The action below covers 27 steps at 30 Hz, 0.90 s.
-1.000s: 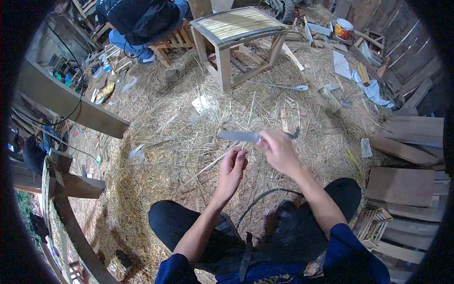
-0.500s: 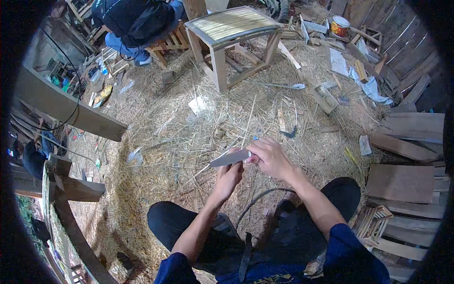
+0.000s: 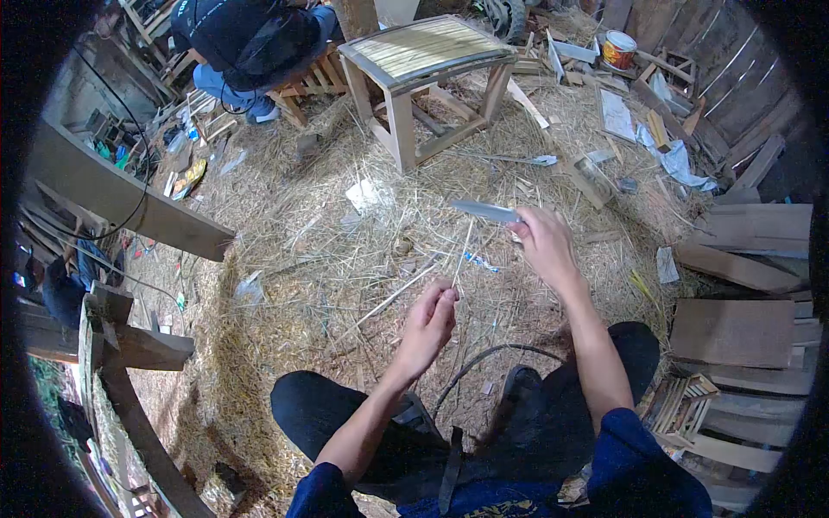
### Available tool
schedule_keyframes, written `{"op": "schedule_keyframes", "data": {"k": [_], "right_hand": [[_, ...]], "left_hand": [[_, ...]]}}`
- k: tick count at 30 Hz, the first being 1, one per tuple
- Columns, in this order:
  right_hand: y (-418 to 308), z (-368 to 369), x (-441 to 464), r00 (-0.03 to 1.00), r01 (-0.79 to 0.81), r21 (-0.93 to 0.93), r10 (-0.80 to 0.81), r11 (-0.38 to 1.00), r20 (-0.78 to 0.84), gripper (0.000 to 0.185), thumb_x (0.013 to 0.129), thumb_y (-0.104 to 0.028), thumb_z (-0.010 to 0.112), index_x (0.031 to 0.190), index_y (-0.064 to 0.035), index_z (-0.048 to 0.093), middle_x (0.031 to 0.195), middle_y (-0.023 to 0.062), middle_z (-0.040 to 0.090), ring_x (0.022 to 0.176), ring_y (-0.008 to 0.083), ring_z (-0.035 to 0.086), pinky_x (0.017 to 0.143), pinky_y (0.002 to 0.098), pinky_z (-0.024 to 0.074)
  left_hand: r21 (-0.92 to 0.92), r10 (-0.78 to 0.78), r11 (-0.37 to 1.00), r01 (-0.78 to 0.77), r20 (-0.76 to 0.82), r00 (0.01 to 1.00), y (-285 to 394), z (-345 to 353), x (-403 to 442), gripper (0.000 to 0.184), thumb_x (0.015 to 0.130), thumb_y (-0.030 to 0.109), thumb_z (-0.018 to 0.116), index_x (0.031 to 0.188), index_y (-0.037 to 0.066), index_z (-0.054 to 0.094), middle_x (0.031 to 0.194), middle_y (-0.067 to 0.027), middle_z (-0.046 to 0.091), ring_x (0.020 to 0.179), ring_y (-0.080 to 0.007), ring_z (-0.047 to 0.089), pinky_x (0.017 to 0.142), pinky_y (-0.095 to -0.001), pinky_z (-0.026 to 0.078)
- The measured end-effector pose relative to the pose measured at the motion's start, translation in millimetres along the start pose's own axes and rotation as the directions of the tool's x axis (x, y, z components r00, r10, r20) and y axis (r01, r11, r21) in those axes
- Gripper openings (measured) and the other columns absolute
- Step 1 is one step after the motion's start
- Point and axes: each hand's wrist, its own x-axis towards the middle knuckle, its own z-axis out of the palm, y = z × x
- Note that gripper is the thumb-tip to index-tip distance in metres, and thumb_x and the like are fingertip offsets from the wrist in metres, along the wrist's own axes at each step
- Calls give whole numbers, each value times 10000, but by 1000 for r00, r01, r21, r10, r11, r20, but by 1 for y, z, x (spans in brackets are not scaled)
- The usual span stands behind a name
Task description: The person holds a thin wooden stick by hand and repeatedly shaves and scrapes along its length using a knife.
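My right hand (image 3: 547, 248) is closed around the handle of a knife (image 3: 485, 210), its broad grey blade pointing left. The fingers of my left hand (image 3: 427, 323) pinch the lower end of a thin, pale strip (image 3: 465, 252), which looks like bamboo or wood. That strip slants up and away, and its far end comes close under the blade; whether they touch I cannot tell. A longer pale stick (image 3: 393, 300) lies on the straw to the left. Beyond my left hand is a small blue-and-white wrapper (image 3: 481, 262).
A slatted-top wooden stool (image 3: 432, 52) stands ahead. Beside it, a person in dark clothes (image 3: 246, 43) bends over. Boards (image 3: 734, 332) and a small slatted crate (image 3: 682, 407) are at my right. A thick beam (image 3: 129, 194) juts in from the left. Straw covers the floor.
My right hand has moved the knife up and away from my left hand, toward the strip's far end. My left hand has shifted slightly, still pinching the strip. The blue wrapper is now uncovered.
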Motion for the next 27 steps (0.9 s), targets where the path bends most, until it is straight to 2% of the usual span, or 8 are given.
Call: {"op": "schedule_keyframes", "data": {"k": [2, 8, 11, 12, 15, 19, 23, 27], "right_hand": [[-9, -2, -6, 997, -70, 47, 69, 996, 31, 118, 933, -156, 553, 978, -65, 613, 841, 116, 644, 782, 319, 618, 737, 449, 455], [-71, 27, -27, 901, 397, 179, -419, 900, 108, 101, 907, -119, 567, 946, -38, 613, 842, 138, 662, 788, 323, 622, 763, 451, 459], [-46, 7, -4, 995, 48, 137, -60, 989, 84, 137, 926, -166, 567, 906, -37, 608, 808, 130, 646, 771, 315, 614, 769, 454, 456], [-34, -2, 5, 970, -226, 214, 200, 950, 138, 214, 940, -243, 564, 902, -36, 605, 796, 134, 636, 776, 311, 611, 766, 452, 453], [-12, 0, -4, 997, 58, 83, -61, 995, 36, 348, 983, -348, 498, 951, -11, 580, 768, 107, 586, 711, 267, 577, 663, 413, 445], [-58, -2, -16, 968, 246, 51, -248, 968, 26, 335, 966, -366, 512, 978, -47, 611, 835, 135, 645, 799, 315, 625, 746, 446, 446], [-25, -8, -3, 996, -10, 112, 20, 994, -82, 434, 964, -444, 501, 1034, -29, 605, 856, 144, 650, 799, 328, 628, 746, 452, 455], [-39, -14, -6, 996, -79, 198, 85, 977, -24, 413, 966, -417, 541, 1073, -21, 593, 810, 123, 631, 745, 250, 612, 656, 392, 456]], "left_hand": [[-24, -12, 1000, 12, 9, 1000, -4, -2, 1, 208, 1037, 273, 443, 1022, 83, 527, 650, 60, 397, 525, -32, 354, 457, -210, 290], [97, 96, 991, -89, -75, 993, -14, -9, 8, 205, 1027, 297, 467, 1028, 97, 509, 634, 72, 350, 486, -25, 299, 414, -209, 221], [88, -1, 996, 7, -63, 998, 11, -9, -5, 228, 1023, 242, 461, 1049, 28, 536, 705, 12, 456, 612, -73, 431, 536, -253, 369], [45, -41, 998, 43, -40, 998, 12, -9, -7, 229, 1021, 238, 465, 1052, 23, 538, 720, 3, 468, 629, -81, 443, 553, -262, 380], [182, 52, 982, -47, -20, 998, -4, -12, 0, 223, 1021, 227, 468, 1068, 20, 539, 754, -9, 493, 670, -90, 470, 588, -269, 394], [304, 199, 935, -180, -34, 979, 2, 0, 4, 227, 1026, 218, 459, 1092, 19, 547, 776, -14, 528, 689, -95, 490, 618, -273, 406], [387, 167, 909, -158, 11, 986, 0, -3, 4, 233, 1020, 203, 467, 1108, 6, 555, 807, -40, 562, 705, -115, 509, 645, -288, 431], [385, 150, 913, -139, 2, 989, 4, -2, 2, 223, 1012, 187, 480, 1112, 4, 559, 829, -74, 582, 727, -128, 533, 661, -297, 445]]}}
